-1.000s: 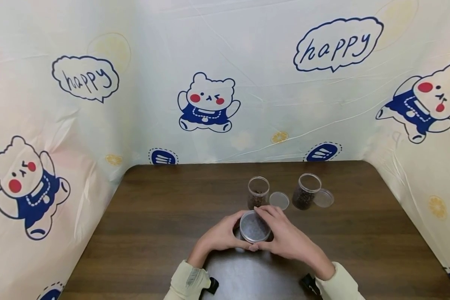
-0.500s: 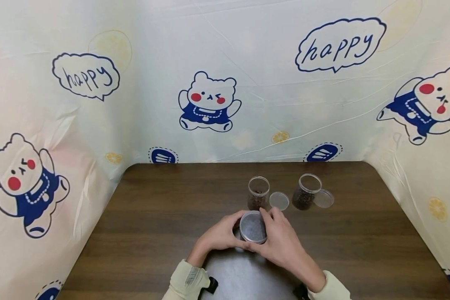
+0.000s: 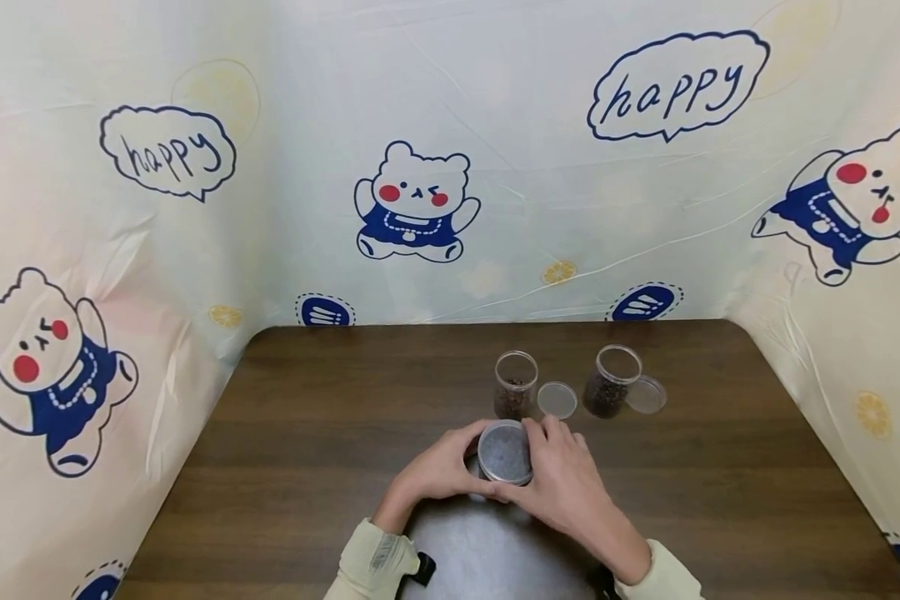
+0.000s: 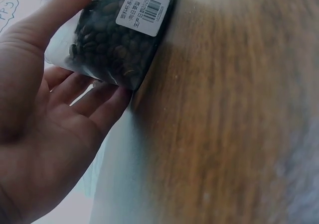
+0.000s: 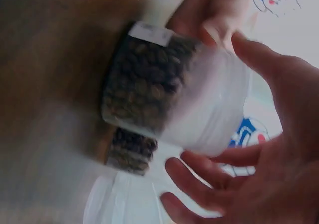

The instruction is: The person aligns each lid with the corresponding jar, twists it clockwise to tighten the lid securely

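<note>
A clear plastic jar about half full of dark brown beans, which look like coffee beans, stands on the table before me. Its translucent round lid sits on top. My left hand holds the jar from the left, thumb on the near side and fingers on the far side. From the right, my right hand grips the lid's rim between thumb and fingers. A white printed label shows on the jar in the left wrist view. From above, the hands and lid hide most of the jar's body.
Behind the held jar stands a lidless jar with dark contents, a loose lid beside it. Farther right is another lidless jar, with a second loose lid next to it. A printed cloth surrounds the brown table.
My right hand has turned back to the right around the lid, its fingers drawing from the far edge toward the right rim. The left hand and the jar stay nearly where they were.
</note>
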Motion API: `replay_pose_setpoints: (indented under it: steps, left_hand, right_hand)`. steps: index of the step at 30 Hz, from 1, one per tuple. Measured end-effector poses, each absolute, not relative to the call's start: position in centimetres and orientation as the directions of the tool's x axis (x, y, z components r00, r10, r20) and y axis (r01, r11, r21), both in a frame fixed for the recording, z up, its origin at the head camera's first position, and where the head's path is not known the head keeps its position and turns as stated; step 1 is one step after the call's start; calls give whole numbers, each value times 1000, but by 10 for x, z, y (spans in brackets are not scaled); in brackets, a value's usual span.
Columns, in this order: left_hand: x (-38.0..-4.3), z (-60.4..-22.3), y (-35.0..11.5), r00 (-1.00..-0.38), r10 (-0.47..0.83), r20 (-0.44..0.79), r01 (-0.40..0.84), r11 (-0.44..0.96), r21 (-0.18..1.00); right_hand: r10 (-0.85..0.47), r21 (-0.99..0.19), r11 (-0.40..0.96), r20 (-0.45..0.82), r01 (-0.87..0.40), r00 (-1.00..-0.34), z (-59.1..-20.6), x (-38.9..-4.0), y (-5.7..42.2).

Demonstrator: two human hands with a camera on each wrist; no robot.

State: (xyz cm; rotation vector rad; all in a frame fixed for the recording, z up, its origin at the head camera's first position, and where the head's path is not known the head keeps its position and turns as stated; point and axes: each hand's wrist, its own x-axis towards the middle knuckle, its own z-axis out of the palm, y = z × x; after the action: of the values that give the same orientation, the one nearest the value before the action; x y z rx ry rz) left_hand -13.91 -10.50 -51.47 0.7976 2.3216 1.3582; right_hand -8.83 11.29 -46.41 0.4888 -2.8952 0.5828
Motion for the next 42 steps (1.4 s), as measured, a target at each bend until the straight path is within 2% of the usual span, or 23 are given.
replay_pose_setpoints:
  steps: [6,16,29,38,42]
  left_hand:
    - [-139,-516,-104,-798,601,-38,269,413,870]
    - [-138,-514,-100,-792,609,-47,266,414,871]
    - [-139,-512,-102,-805,594,-13,285,406,868]
    - [-139,-513,-101,-816,576,51,333,396,856]
    - [-140,-514,-102,-815,578,42,332,406,852]
  right_hand:
    - [-469,-537,719,95,-442,-878,-462,-100,130]
    - [-540,-550,657,134,-516,-831,-469,-107,141]
    - [-502,-458,699,234,-549,-833,-469,-104,134]
    - [-376,-332,800,372,-500,-849,-480,-93,117]
    - [-334,-313,829,389,-464,-859,-480,-89,111]
